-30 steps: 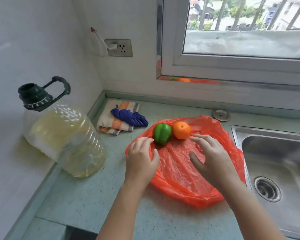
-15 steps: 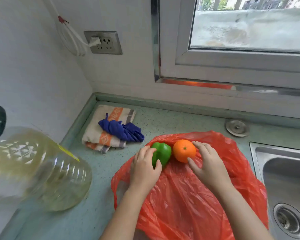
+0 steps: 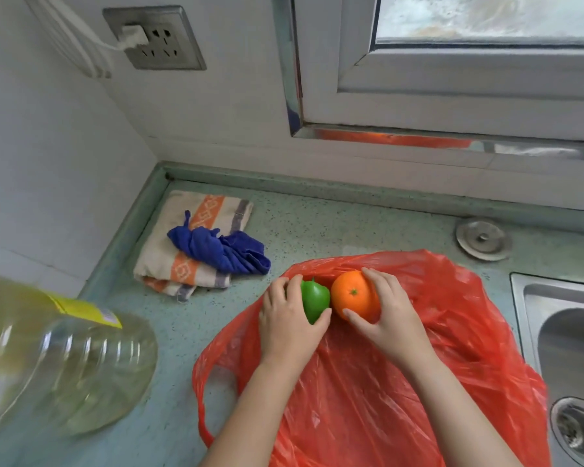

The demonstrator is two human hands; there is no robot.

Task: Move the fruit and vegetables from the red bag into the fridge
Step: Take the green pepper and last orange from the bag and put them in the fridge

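Note:
A red plastic bag (image 3: 452, 348) lies spread on the green-speckled counter. At its far edge a green pepper (image 3: 314, 299) and an orange (image 3: 354, 296) sit side by side, touching. My left hand (image 3: 287, 318) grips the pepper, fingers curled over its left side and thumb under its near side. My right hand (image 3: 385, 318) grips the orange, fingers round its right side and thumb at its near left. No fridge is in view.
A large oil bottle (image 3: 58, 362) stands at the left. A folded striped towel (image 3: 189, 244) with a blue cloth (image 3: 220, 249) lies in the back corner. A steel sink (image 3: 567, 348) is at the right, a metal cap (image 3: 482, 238) behind the bag, a wall socket (image 3: 154, 37) above.
Both hands have moved forward over the bag and closed round the produce, left on the pepper, right on the orange. The camera has come closer and tilted down.

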